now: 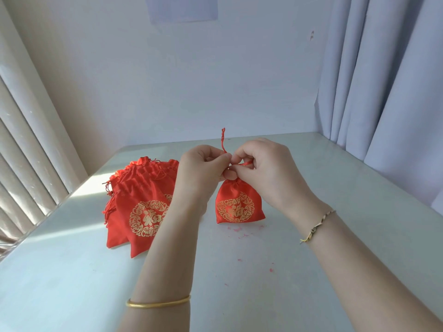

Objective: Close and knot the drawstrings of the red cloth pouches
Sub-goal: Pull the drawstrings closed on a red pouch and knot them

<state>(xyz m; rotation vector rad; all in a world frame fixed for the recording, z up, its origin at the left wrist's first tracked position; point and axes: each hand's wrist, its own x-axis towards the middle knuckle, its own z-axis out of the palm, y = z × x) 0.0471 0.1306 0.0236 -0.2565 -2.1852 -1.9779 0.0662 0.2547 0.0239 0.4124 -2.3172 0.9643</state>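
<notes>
With left hand and right hand both pinching the thin drawstring at the gathered neck, we judge the pouch soft, light and likely slippery.

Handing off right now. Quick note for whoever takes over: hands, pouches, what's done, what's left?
Left hand: grip pinches the drawstring at the neck of the small red pouch.
Right hand: pinches the same drawstring, close beside it.
The pouch stands on the table, neck gathered, one string end sticking up.
The pile of red pouches lies to its left, no hand on it.
Done: this pouch is drawn shut.
Left: its knot (hidden by fingers), then the pile; I cannot tell whether those are knotted.
</notes>
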